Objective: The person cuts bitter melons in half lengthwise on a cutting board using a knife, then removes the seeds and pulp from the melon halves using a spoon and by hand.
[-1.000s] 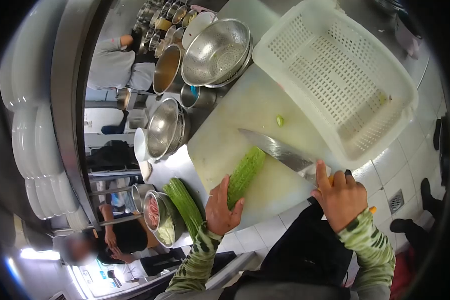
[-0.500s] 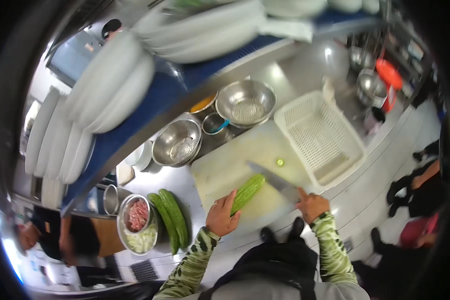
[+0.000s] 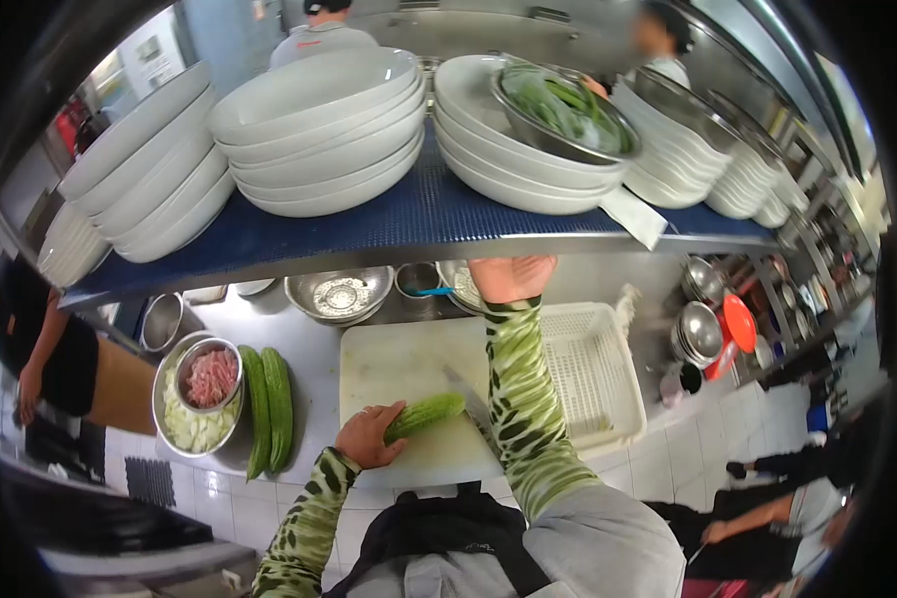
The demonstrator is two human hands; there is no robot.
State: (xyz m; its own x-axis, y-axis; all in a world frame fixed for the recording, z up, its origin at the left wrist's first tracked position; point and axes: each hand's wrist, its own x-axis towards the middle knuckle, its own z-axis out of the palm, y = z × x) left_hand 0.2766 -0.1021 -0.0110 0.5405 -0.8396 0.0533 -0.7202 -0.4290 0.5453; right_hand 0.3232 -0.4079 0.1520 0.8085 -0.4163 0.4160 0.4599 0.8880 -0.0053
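While your left hand (image 3: 371,437) grasps the near end of a long, ridged green vegetable (image 3: 427,414), your fingers and thumb are closed around it, with no gap visible between palm and skin. The vegetable lies at a slant on a pale, rectangular cutting board (image 3: 389,359), its free tip directed toward a steel knife blade (image 3: 476,414). The blade lies on the same board, just beside that tip; contact between the two cannot be confirmed, and your right forearm, covered by a green-and-black patterned sleeve (image 3: 521,389), hides part of the knife. Your right hand (image 3: 513,277) is well apart from the vegetable, at the front edge of a metal shelf with a blue mat (image 3: 369,214). Its palm is in view, but the shelf edge hides the fingers, so you cannot tell how far they are open or whether they hold anything. To the right of the board, locate the white, perforated, rectangular basket (image 3: 580,364), partly behind your forearm. To the left, note two whole, long green vegetables (image 3: 280,414) side by side. Next to these stands a round steel bowl (image 3: 159,404) containing pale chopped pieces (image 3: 199,429) and a smaller steel bowl of pink sliced meat (image 3: 211,379).
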